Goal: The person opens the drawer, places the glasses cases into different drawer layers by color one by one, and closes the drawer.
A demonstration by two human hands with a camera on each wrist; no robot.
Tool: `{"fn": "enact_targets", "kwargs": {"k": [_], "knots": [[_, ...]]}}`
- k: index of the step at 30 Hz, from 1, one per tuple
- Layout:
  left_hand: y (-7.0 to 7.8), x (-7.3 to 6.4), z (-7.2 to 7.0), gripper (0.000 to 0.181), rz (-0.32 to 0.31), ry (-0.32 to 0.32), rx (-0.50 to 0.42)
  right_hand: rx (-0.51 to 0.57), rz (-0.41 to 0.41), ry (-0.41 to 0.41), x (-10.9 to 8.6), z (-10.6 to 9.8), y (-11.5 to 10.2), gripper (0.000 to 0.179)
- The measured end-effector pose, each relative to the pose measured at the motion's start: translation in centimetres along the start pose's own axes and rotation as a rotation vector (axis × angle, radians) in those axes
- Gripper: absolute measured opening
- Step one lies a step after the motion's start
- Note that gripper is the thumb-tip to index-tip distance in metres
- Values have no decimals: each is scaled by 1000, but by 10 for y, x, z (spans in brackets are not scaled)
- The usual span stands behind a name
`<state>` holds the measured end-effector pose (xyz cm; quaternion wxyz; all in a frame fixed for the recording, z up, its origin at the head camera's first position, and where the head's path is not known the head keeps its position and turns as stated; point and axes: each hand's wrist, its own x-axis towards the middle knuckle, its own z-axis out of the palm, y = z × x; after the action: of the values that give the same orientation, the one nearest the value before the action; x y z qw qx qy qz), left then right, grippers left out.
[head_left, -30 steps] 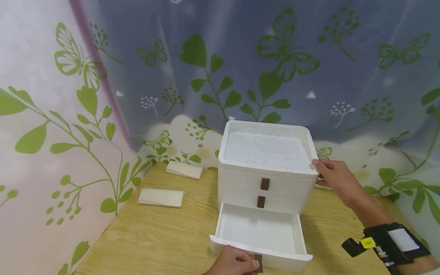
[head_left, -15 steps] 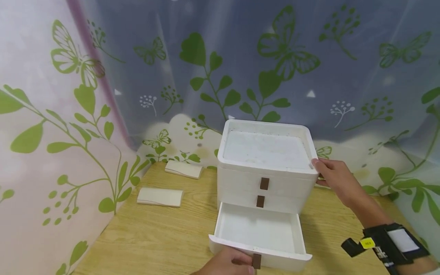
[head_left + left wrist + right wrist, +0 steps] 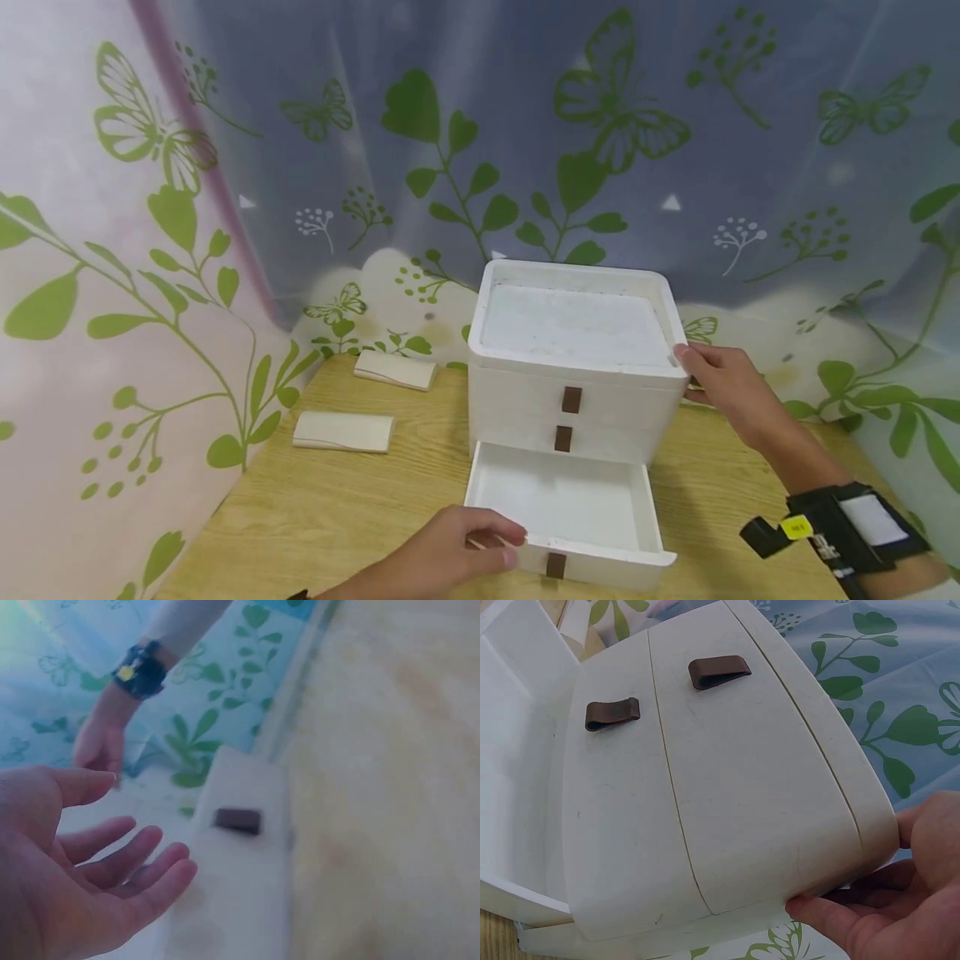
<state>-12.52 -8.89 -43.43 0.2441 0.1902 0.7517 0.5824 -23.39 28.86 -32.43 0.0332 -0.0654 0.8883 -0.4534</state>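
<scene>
A white desktop drawer unit (image 3: pixel 517 404) with a shallow tray top stands on the table. Its bottom drawer (image 3: pixel 615 570) is pulled out, bare inside, with a brown tab (image 3: pixel 556 566) on its front. My left hand (image 3: pixel 442 550) is at the drawer's front left, fingers loosely bent; in the left wrist view they are spread, holding nothing, beside the drawer front (image 3: pixel 232 900). At the unit's top right corner, my right hand (image 3: pixel 731 387) grips the rim, thumb on top. In the right wrist view its fingers (image 3: pixel 817 911) press the side; two upper drawers are closed.
Two cream folded pieces (image 3: pixel 396 369) (image 3: pixel 343 432) lie on the wood-grain table (image 3: pixel 337 508) left of the unit. A patterned curtain (image 3: pixel 450 192) hangs close behind and on both sides. A black strap device (image 3: pixel 851 533) circles the right wrist.
My left hand has let go of the bottom drawer's brown tab and moved left and up along the drawer front. The right hand keeps its hold; the drawer stays pulled out.
</scene>
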Motion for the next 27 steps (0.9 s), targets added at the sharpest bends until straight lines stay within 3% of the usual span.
{"fn": "enact_targets", "kwargs": {"k": [5, 12, 17, 27], "knots": [[13, -2, -30, 31, 93, 4, 126, 7, 4, -3, -1, -1, -1, 76], [11, 0, -74, 56, 221, 94, 481, 8, -10, 7, -1, 0, 0, 74], [-3, 8, -105, 72, 210, 178, 645, 8, -7, 11, -2, -1, 1, 74], [-52, 22, -163, 83, 96, 346, 1026, -3, -9, 16, -1, 1, 2, 73]]}}
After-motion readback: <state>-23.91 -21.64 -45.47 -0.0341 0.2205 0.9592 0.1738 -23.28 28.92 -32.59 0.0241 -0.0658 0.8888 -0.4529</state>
